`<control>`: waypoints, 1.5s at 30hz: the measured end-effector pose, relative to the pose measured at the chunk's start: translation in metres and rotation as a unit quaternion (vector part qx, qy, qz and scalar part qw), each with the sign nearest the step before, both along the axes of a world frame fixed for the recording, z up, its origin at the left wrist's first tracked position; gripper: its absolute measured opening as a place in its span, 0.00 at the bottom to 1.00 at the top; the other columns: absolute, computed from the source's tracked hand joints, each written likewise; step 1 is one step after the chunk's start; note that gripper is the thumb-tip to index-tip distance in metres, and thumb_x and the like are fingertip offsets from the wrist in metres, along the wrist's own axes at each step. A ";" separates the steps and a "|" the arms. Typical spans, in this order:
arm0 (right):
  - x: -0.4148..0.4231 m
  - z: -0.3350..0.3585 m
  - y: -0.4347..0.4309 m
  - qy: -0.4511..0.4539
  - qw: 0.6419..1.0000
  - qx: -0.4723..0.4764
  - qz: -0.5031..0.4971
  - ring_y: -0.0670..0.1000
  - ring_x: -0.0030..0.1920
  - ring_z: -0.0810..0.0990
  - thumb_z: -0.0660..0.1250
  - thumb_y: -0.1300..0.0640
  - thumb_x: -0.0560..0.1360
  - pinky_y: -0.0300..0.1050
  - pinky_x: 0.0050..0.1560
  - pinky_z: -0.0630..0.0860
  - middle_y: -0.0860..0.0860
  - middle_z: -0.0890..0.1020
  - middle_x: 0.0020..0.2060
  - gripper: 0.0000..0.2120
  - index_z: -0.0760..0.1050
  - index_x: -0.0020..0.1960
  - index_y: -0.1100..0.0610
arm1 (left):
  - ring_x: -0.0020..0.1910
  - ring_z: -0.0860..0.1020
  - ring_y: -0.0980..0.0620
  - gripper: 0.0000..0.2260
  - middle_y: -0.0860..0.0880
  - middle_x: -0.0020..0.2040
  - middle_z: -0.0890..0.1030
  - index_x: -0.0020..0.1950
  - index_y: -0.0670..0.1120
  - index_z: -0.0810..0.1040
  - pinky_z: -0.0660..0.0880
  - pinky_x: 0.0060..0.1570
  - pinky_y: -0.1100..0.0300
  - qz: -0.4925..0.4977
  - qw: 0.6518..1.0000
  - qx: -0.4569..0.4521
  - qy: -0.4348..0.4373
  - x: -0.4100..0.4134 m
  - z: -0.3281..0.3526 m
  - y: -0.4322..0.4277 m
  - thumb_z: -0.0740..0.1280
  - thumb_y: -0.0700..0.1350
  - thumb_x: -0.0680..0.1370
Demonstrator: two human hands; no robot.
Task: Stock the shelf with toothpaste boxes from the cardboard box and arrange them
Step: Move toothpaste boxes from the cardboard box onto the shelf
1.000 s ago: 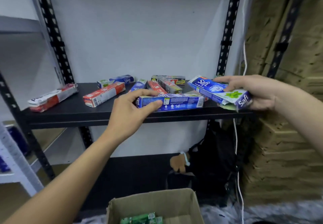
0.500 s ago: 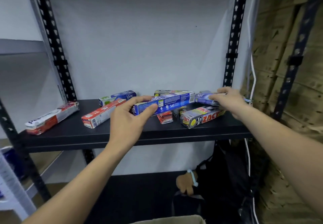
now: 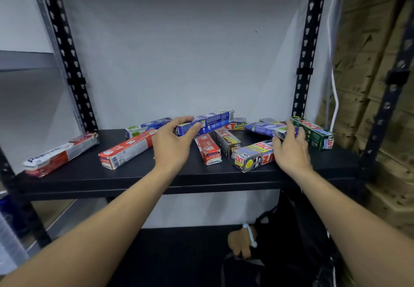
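Toothpaste boxes (image 3: 125,152) strewn on black shelf (image 3: 89,179), blue box (image 3: 212,120) raised

Not much to go on here, tbh. Just the left hand (image 3: 172,146) and right hand (image 3: 291,154), both bare, with bare forearms behind each wrist all the way to the edge of the view. Everything showing is plain skin, and it's too blurry to make out any finer detail.
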State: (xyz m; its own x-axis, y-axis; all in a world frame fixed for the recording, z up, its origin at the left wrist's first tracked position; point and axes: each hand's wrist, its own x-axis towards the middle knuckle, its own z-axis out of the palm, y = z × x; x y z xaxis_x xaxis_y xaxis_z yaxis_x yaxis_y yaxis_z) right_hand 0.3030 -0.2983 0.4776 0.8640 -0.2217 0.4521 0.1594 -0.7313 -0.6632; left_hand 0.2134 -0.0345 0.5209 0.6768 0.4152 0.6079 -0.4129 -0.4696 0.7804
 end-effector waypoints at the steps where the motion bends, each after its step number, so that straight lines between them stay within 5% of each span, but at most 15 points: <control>1: 0.000 -0.001 0.000 -0.002 1.000 -0.006 -0.003 0.65 0.73 0.60 0.58 0.48 0.81 0.62 0.64 0.67 0.59 0.54 0.77 0.29 0.52 0.79 0.49 | 0.51 0.82 0.57 0.10 0.57 0.49 0.85 0.54 0.55 0.84 0.81 0.48 0.55 -0.008 1.000 -0.002 0.002 0.008 0.001 -0.002 0.74 0.54 0.74; 6: 0.000 -0.002 -0.003 0.001 1.000 -0.027 -0.006 0.62 0.74 0.59 0.58 0.45 0.80 0.62 0.64 0.68 0.56 0.53 0.78 0.29 0.51 0.78 0.46 | 0.52 0.82 0.56 0.10 0.56 0.50 0.85 0.53 0.56 0.85 0.80 0.52 0.49 -0.030 0.999 0.029 0.028 0.045 -0.004 -0.016 0.74 0.56 0.74; 11: 0.000 -0.003 -0.004 0.004 0.999 -0.031 -0.011 0.61 0.75 0.59 0.59 0.43 0.80 0.62 0.64 0.68 0.56 0.54 0.78 0.31 0.51 0.78 0.46 | 0.55 0.76 0.59 0.13 0.53 0.58 0.82 0.60 0.56 0.83 0.70 0.56 0.65 -0.023 0.990 0.123 0.061 0.061 -0.032 -0.018 0.72 0.55 0.76; 16: -0.001 -0.004 -0.001 -0.021 0.999 -0.022 -0.033 0.60 0.73 0.62 0.60 0.44 0.79 0.61 0.60 0.71 0.55 0.55 0.78 0.38 0.41 0.80 0.49 | 0.61 0.72 0.58 0.16 0.50 0.61 0.77 0.65 0.54 0.79 0.65 0.59 0.66 -0.012 0.981 0.188 0.054 0.069 -0.036 -0.012 0.67 0.56 0.79; 19: -0.003 -0.004 -0.001 -0.037 0.998 -0.026 -0.035 0.60 0.73 0.63 0.59 0.45 0.80 0.60 0.58 0.72 0.53 0.56 0.78 0.38 0.40 0.80 0.49 | 0.61 0.70 0.60 0.18 0.52 0.63 0.74 0.67 0.53 0.76 0.65 0.61 0.64 -0.008 0.985 0.157 0.066 0.074 -0.038 -0.008 0.67 0.56 0.79; 24: -0.002 -0.004 0.000 -0.015 0.997 -0.069 -0.043 0.58 0.75 0.61 0.55 0.42 0.81 0.60 0.59 0.72 0.50 0.50 0.80 0.36 0.39 0.80 0.51 | 0.62 0.76 0.50 0.22 0.54 0.65 0.75 0.69 0.55 0.70 0.74 0.63 0.46 -0.018 0.988 0.106 0.107 0.081 -0.043 -0.003 0.67 0.61 0.77; 30: -0.001 -0.006 -0.001 0.005 0.996 -0.085 -0.038 0.58 0.76 0.59 0.54 0.40 0.81 0.63 0.62 0.70 0.50 0.50 0.80 0.36 0.39 0.80 0.49 | 0.71 0.68 0.53 0.26 0.52 0.74 0.68 0.76 0.54 0.63 0.67 0.70 0.52 -0.057 0.978 0.151 0.132 0.076 -0.040 -0.008 0.64 0.59 0.80; 37: -0.001 -0.006 0.000 0.018 0.996 -0.074 -0.035 0.57 0.77 0.56 0.56 0.36 0.78 0.63 0.66 0.67 0.50 0.50 0.80 0.42 0.36 0.80 0.50 | 0.77 0.60 0.53 0.41 0.54 0.80 0.58 0.81 0.51 0.47 0.60 0.74 0.56 -0.068 0.979 0.130 0.144 0.065 -0.038 -0.013 0.69 0.58 0.77; 45: -0.025 -0.010 -0.001 0.007 0.999 -0.041 0.005 0.61 0.77 0.55 0.58 0.35 0.77 0.61 0.70 0.62 0.54 0.49 0.80 0.45 0.34 0.79 0.52 | 0.76 0.62 0.52 0.47 0.52 0.79 0.60 0.81 0.49 0.49 0.62 0.74 0.50 -0.032 0.984 0.103 0.140 0.025 -0.045 -0.007 0.72 0.62 0.72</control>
